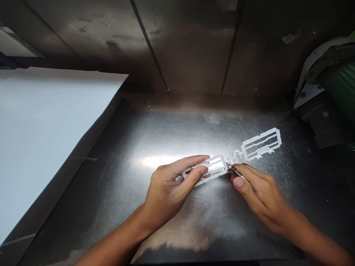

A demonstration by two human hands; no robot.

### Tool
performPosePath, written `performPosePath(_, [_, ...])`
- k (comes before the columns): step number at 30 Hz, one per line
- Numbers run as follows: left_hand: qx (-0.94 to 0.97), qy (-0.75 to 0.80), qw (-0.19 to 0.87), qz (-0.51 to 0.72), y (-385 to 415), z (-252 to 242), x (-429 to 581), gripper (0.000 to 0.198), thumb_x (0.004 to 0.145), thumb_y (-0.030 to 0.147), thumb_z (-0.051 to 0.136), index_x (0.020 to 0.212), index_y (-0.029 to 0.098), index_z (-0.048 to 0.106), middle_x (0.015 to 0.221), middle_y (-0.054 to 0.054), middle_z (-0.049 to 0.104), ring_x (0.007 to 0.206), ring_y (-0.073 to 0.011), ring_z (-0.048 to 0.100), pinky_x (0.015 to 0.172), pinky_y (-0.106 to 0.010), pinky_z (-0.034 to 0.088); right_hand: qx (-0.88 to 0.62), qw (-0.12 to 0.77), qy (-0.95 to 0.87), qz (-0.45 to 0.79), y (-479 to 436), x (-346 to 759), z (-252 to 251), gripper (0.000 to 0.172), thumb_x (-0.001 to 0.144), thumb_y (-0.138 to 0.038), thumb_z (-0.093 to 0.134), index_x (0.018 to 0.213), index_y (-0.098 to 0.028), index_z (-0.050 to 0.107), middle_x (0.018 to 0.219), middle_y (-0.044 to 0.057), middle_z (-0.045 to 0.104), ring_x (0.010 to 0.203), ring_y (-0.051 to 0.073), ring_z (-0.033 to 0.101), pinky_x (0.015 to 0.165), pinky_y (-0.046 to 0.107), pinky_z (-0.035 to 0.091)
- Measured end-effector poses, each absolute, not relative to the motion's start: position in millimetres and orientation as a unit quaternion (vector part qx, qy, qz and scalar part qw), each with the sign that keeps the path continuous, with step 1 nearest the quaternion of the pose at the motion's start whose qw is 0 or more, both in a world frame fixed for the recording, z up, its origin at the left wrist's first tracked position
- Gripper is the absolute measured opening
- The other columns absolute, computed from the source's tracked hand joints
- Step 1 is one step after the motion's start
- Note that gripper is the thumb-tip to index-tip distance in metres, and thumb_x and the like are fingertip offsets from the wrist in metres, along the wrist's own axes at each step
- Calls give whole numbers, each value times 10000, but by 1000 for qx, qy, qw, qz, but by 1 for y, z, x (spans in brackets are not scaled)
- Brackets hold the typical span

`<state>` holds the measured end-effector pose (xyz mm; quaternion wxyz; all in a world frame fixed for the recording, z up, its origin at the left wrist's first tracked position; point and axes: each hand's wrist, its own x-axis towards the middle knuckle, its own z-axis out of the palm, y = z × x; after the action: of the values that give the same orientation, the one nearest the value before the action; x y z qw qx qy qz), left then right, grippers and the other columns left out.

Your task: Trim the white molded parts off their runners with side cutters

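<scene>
Thumb and fingers of my left hand (173, 184) are closed on a white plastic frame (217, 166) with long slots. A curled white runner (236, 154) extends from its right end to a second, similar slotted frame (262, 144), which sticks out up and to the right. In my right hand (257, 194) is a slim metal tool, seemingly cutting nippers (234, 170), mostly hidden in the grip. Its tip touches or nearly touches the runner at the right end of the held frame. Whether the jaws are closed cannot be seen.
A scratched metal worktop (166, 133) lies beneath my hands, with small white specks on it. Large white sheets (52, 122) cover the left side. Behind stands a dark metal panel (191, 44). A machine part with green ribbing (340, 81) is at the right.
</scene>
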<state>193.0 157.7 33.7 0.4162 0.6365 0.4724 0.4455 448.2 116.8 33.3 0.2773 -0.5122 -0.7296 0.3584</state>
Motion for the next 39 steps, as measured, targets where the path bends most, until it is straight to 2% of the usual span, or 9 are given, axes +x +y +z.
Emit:
performPosePath(8, [619, 460, 453, 447, 159, 28, 193, 129, 1044, 289, 807, 1141, 279, 892, 1038, 12, 853, 846, -169, 829, 777, -211, 664, -528, 266, -737, 327, 117, 447, 31, 401, 1253, -439, 408, 956, -217, 559, 855, -20, 583, 724, 138, 542, 687, 323, 397])
performPosePath(12, [638, 474, 459, 398, 163, 34, 190, 155, 1024, 321, 811, 1150, 241, 853, 996, -2, 842, 848, -170, 806, 721, -208, 621, -524, 247, -767, 275, 116, 445, 26, 421, 1257, -445, 392, 949, -213, 559, 816, -27, 578, 678, 135, 541, 652, 330, 370])
performPosePath(16, [667, 462, 465, 354, 166, 41, 187, 317, 1084, 439, 744, 1312, 224, 791, 1068, -16, 822, 935, -170, 779, 734, -207, 590, -492, 183, -827, 200, 108, 432, 20, 470, 1264, -462, 342, 952, -208, 585, 811, -13, 611, 644, 150, 607, 611, 349, 358])
performPosePath(19, [708, 430, 474, 299, 167, 38, 186, 352, 1147, 441, 664, 1417, 232, 747, 1111, -8, 795, 858, -138, 725, 724, -215, 545, -462, 158, -861, 139, 100, 420, 16, 463, 1264, -456, 335, 969, -213, 595, 782, -12, 610, 595, 172, 624, 547, 365, 323])
performPosePath(24, [763, 367, 440, 299, 171, 28, 190, 231, 1177, 330, 620, 1099, 189, 787, 1022, -20, 716, 924, -147, 662, 816, -230, 493, -440, 157, -879, 97, 94, 413, 19, 419, 1257, -428, 385, 939, -221, 563, 725, -23, 579, 513, 165, 588, 496, 364, 307])
performPosePath(29, [707, 382, 480, 352, 173, 29, 190, 253, 1145, 341, 676, 965, 196, 777, 946, -22, 702, 856, -146, 649, 733, -234, 487, -420, 162, -887, 103, 100, 419, 25, 390, 1250, -432, 436, 961, -211, 577, 731, -24, 591, 511, 146, 578, 507, 357, 336])
performPosePath(32, [610, 412, 565, 374, 171, 33, 189, 283, 1125, 430, 694, 977, 207, 788, 897, -19, 709, 710, -128, 620, 570, -227, 442, -411, 168, -888, 123, 106, 430, 27, 320, 1244, -438, 463, 1087, -205, 616, 827, -1, 659, 607, 157, 645, 559, 345, 390])
performPosePath(35, [518, 429, 626, 394, 170, 32, 189, 292, 1062, 516, 768, 1052, 226, 802, 843, -13, 692, 576, -111, 539, 455, -221, 374, -410, 215, -873, 155, 111, 437, 25, 250, 1224, -451, 536, 1190, -214, 611, 916, 12, 699, 704, 155, 686, 640, 313, 477])
performPosePath(39, [467, 413, 657, 425, 169, 26, 193, 248, 989, 455, 875, 1050, 229, 796, 842, 3, 675, 521, -68, 444, 434, -204, 356, -476, 292, -816, 148, 112, 437, 22, 214, 1189, -448, 628, 1257, -246, 654, 999, 8, 767, 742, 151, 733, 707, 289, 553])
